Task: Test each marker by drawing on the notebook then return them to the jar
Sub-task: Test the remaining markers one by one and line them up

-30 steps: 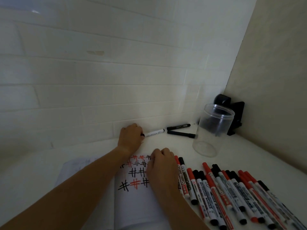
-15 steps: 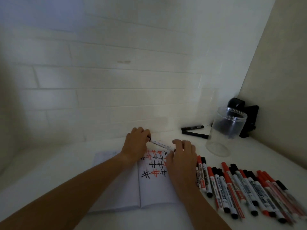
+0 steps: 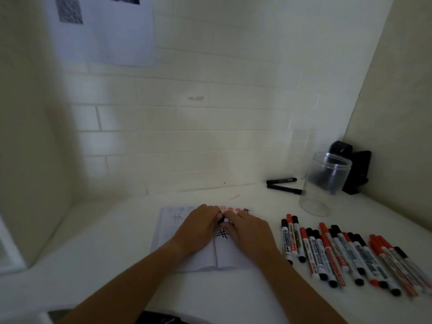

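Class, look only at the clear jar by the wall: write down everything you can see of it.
The jar is a see-through cylinder, plastic by its look, with a ridged band round its open rim and no lid on it. It stands upright on the white table near the far right corner and appears to hold no markers. A black object sits just behind it, and two black markers lie beside it to the left, one tip reaching its wall. Neither hand touches it.

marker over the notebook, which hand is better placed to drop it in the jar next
Right, probably. Both hands grip the marker above the notebook, but the jar stands on the right hand's side; the left hand would cross over.
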`<state>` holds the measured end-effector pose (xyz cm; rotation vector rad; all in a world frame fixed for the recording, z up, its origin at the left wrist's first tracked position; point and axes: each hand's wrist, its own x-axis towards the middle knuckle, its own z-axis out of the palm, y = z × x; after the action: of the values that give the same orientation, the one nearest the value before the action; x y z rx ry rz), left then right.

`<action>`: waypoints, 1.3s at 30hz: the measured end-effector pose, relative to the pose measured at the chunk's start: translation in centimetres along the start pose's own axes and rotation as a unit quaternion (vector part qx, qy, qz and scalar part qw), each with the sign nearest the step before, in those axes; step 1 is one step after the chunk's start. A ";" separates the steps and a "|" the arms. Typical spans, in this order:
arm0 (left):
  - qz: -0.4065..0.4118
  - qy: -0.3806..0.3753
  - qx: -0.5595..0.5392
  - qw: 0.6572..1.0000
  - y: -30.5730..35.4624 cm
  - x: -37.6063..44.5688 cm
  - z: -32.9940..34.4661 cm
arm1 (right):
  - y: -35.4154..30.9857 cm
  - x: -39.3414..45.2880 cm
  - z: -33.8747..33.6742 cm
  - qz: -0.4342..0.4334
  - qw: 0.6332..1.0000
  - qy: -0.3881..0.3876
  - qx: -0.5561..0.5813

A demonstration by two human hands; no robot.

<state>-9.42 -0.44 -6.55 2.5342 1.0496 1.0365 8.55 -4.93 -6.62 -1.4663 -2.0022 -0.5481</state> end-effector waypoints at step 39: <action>-0.032 -0.016 0.128 0.991 -4.1 2.3 -0.3 | 1.0 0.0 -2.6 0.274 0.903 0.030 0.330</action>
<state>-10.68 4.10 -6.83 2.6820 1.3228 0.8902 10.11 -6.26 -4.68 -1.4351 -1.4034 0.3027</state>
